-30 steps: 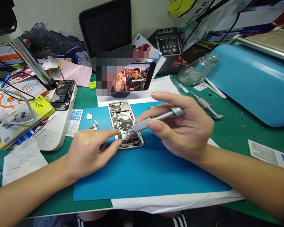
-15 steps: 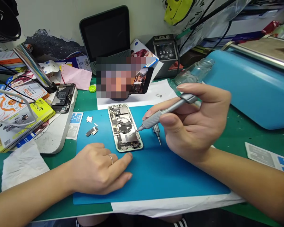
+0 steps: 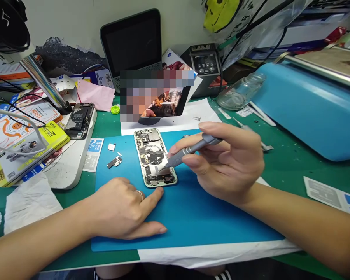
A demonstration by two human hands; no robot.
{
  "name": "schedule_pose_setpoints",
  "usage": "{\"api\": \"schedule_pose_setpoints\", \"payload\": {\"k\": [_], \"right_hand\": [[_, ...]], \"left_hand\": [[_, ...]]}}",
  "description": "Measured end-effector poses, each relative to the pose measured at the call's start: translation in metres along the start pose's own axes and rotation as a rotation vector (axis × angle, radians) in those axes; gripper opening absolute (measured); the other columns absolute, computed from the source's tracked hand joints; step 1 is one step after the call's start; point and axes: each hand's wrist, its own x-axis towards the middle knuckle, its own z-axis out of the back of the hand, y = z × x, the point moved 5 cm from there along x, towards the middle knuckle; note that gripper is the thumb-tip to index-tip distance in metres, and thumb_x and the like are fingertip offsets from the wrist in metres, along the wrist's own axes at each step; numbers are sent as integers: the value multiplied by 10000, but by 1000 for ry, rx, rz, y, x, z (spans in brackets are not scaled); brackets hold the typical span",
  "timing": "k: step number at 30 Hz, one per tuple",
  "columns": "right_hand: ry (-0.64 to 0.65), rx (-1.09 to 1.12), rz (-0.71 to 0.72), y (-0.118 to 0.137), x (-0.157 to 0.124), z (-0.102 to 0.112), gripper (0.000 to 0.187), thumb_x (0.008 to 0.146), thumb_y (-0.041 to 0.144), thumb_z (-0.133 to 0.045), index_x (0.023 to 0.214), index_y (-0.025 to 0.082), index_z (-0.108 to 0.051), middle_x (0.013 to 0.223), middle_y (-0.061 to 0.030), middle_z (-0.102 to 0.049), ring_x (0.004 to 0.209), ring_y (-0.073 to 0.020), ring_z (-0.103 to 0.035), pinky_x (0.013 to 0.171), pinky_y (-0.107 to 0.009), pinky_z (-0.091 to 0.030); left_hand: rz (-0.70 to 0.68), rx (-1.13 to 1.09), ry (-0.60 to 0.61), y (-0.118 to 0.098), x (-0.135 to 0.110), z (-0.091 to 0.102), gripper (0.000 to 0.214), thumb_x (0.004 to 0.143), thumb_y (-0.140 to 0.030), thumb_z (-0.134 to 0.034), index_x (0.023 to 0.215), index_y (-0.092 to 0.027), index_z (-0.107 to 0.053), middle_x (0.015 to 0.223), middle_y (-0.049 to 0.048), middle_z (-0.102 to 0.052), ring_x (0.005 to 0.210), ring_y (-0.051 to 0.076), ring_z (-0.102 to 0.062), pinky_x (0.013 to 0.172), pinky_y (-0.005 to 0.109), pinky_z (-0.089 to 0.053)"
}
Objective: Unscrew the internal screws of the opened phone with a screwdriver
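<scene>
An opened phone [image 3: 155, 153] lies on the blue mat [image 3: 192, 217], its inner boards and a round dark part exposed. My left hand [image 3: 122, 208] rests on the mat just below it, holding nothing. Its index fingertip is at the phone's bottom edge, and the thumb stretches apart from that finger. In my right hand [image 3: 233, 163] a grey precision screwdriver [image 3: 186, 152] is gripped between thumb and fingers. The driver's tip points down over the lower part of the phone; whether it touches cannot be told. Small metal parts [image 3: 114, 162] lie left of the phone.
Another opened phone [image 3: 78, 120] sits on a white stand at left, beside stacked boxes [image 3: 29, 151]. Behind the mat are a propped phone showing a video [image 3: 175, 103], a dark screen [image 3: 131, 42] and a glass jar [image 3: 239, 93]. A blue machine [image 3: 303, 112] stands at right.
My right hand has moved left and slightly down, bringing the screwdriver lower over the phone. A second screwdriver seen beside the phone is now mostly covered by that hand. My left thumb extends a little further.
</scene>
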Motion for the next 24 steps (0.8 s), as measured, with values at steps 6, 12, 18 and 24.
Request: {"api": "schedule_pose_setpoints", "payload": {"k": [6,12,18,24], "right_hand": [[102,-33,-7,0,-4,-4,602,898,129,-692,1434,334,-510,1083,-27,-773,799,-174,-771,653,-302,-686],[189,-79,65,3,-9,-7,688,883,94,-700,1496,274,-443,1125,-47,-771,858,-168,-784,788,-298,-693],[203,-79,47,1,-10,-7,675,898,104,-691,1493,296,-437,1146,-48,-771,879,-159,-783,809,-289,-688],[225,-64,61,3,-10,-9,670,900,72,-674,1491,271,-431,1189,-64,-752,917,-147,-774,862,-280,-671]], "left_hand": [[2,12,15,-1,0,-1,596,1059,-521,-360,1315,-11,-532,588,19,-654,465,212,-621,448,346,-431],[9,46,11,-1,0,-1,606,1063,-525,-325,1315,-14,-529,567,12,-639,450,212,-611,437,342,-410],[10,47,2,0,2,0,611,1072,-514,-291,1302,-9,-546,568,13,-644,440,211,-606,432,356,-404],[8,41,18,0,1,-1,596,1060,-516,-340,1313,-13,-537,571,9,-645,445,216,-605,426,364,-403]]}}
